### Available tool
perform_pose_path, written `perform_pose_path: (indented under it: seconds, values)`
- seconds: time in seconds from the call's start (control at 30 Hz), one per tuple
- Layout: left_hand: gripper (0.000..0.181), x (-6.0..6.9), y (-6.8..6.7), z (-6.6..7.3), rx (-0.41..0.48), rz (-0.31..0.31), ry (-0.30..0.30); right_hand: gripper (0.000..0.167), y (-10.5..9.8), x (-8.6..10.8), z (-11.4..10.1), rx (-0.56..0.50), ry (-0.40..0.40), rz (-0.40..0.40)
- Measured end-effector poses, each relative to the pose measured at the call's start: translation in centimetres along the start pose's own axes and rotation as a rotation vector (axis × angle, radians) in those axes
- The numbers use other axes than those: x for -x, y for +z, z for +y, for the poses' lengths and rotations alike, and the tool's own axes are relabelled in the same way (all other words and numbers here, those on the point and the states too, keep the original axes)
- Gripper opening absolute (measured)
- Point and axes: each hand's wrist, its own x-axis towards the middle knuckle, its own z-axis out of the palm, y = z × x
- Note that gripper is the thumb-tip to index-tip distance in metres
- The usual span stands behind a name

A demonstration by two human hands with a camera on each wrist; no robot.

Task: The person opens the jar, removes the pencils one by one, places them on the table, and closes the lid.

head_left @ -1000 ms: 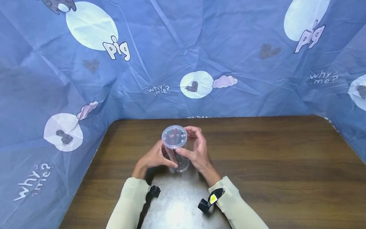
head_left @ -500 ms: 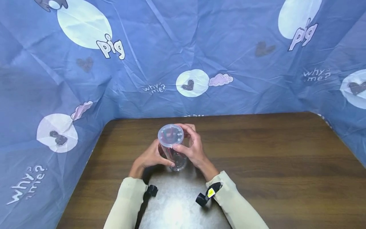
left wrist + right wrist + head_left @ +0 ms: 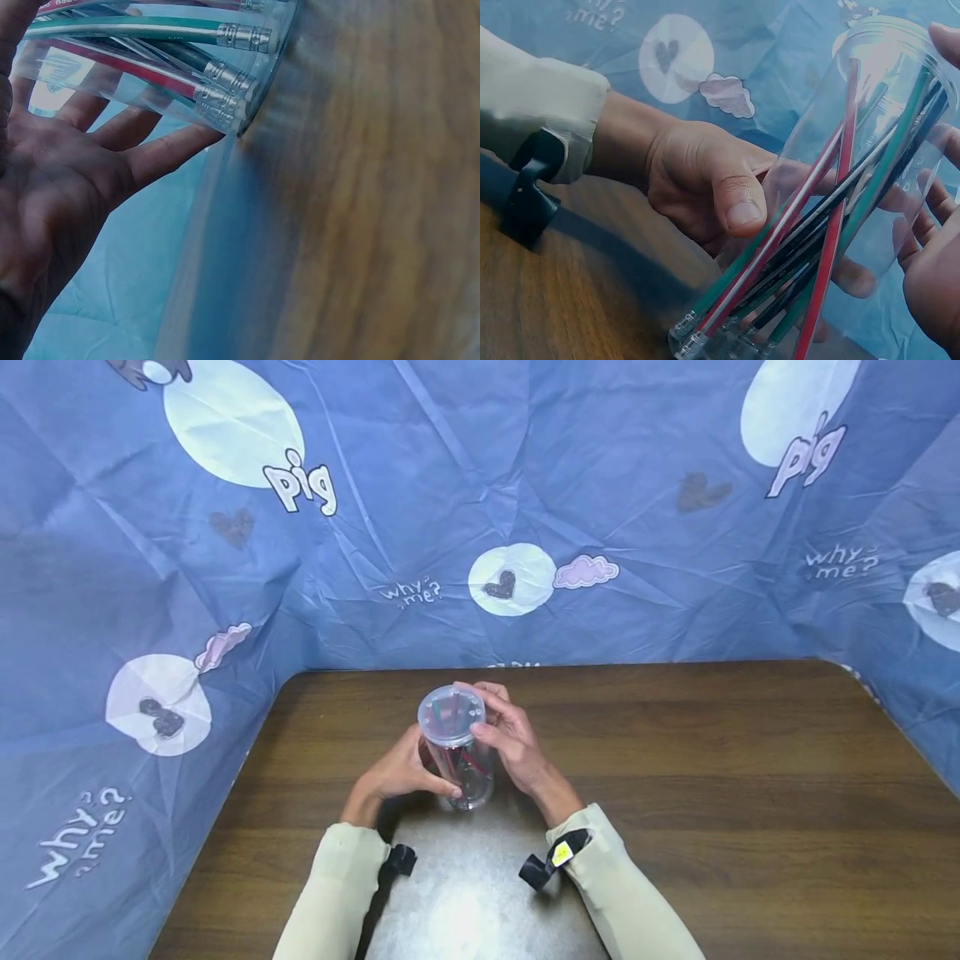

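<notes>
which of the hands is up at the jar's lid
The right hand is at the lid; the left hand grips the clear jar lower down.

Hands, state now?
Left hand: closed around the clear jar.
Right hand: holding the lid at its rim.

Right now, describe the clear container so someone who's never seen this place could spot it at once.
In front of the blue printed backdrop is a brown wood-grain table. On it, left of the middle, look between the person's left hand and right hand. The clear container is the see-through cylinder there, set apart by the red, green and dark pencils inside.
</notes>
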Motion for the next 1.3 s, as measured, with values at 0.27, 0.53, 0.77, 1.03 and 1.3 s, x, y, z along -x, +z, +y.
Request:
perform_pose_path:
  seconds: [0.27,0.53,0.77,1.03,1.3]
  values:
    - [0.095,0.10,-0.07,-0.04,0.004,0.009,-0.014,0.083,0.01,0.05,0.28,-0.071,-0.041,0.061]
    - [0.092,0.23,0.01,0.04,-0.001,0.022,-0.020,0.041,0.07,0.08,0.61,-0.154,-0.101,0.155]
    - [0.095,0.12,0.13,0.28,-0.010,0.015,-0.015,0.039,-0.13,0.10,0.81,-0.145,-0.109,0.137]
    - [0.095,0.01,0.10,0.21,0.000,0.010,-0.003,0.068,-0.19,0.16,0.68,-0.107,-0.087,0.076]
    - [0.094,0.01,0.22,0.19,-0.006,0.016,-0.003,0.098,0.41,0.16,0.51,-0.046,-0.074,0.031]
